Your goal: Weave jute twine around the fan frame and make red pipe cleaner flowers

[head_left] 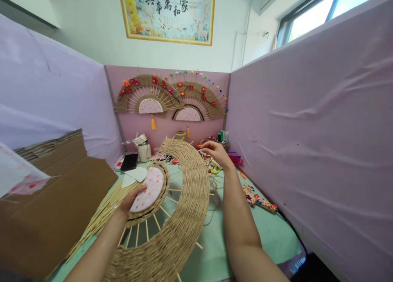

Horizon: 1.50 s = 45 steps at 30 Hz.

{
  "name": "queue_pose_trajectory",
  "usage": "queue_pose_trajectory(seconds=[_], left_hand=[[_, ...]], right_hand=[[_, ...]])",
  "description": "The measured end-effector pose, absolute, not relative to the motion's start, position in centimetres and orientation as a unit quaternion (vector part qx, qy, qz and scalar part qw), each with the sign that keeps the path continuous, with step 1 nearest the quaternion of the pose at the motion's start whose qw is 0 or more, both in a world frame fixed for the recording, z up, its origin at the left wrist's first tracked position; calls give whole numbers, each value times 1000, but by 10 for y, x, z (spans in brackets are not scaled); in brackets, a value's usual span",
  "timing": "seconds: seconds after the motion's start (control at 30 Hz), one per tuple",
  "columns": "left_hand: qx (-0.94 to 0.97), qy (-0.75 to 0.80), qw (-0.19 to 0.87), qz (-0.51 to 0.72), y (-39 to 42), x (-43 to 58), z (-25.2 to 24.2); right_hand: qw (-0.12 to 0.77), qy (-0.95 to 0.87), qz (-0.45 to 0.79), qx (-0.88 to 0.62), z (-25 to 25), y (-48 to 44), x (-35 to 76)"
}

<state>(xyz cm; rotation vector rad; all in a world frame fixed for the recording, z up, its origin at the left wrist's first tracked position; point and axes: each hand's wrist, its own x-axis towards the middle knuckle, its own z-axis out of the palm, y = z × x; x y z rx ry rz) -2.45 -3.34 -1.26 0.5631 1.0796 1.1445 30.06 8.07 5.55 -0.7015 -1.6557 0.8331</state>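
A half-round woven fan (193,183) of tan twine on thin wooden sticks fills the middle, tilted and raised above the table. Its inner part carries a white half-circle of cloth with pink dots (150,192). My left hand (130,200) grips the fan there, thumb on the cloth and the other fingers hidden beneath. At the fan's far outer edge, my right hand (215,151) is closed in a pinch beside a protruding stick end. What lies between those fingertips is too small to make out.
On the green tabletop (273,233) lie a bundle of thin sticks (98,212), white paper pieces (135,175), a phone (129,162) and a floral cloth item (259,199). A white bottle (143,148) stands behind. Cardboard (55,208) rises at left. Two finished fans (150,89) hang on the back panel.
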Motion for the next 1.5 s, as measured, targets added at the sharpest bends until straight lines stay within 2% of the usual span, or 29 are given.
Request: queue_pose_trajectory(seconds=[0.67, 0.97, 1.3, 1.5], left_hand=[[268, 448, 703, 483, -28, -28, -27], [391, 403, 699, 443, -32, -24, -28], [369, 425, 716, 412, -52, -31, -27], [381, 395, 722, 420, -54, -31, -33]], right_hand=[[552, -704, 344, -285, 60, 76, 303], [535, -699, 380, -283, 55, 80, 310], [476, -710, 456, -246, 48, 83, 303], [481, -697, 479, -231, 45, 83, 299]])
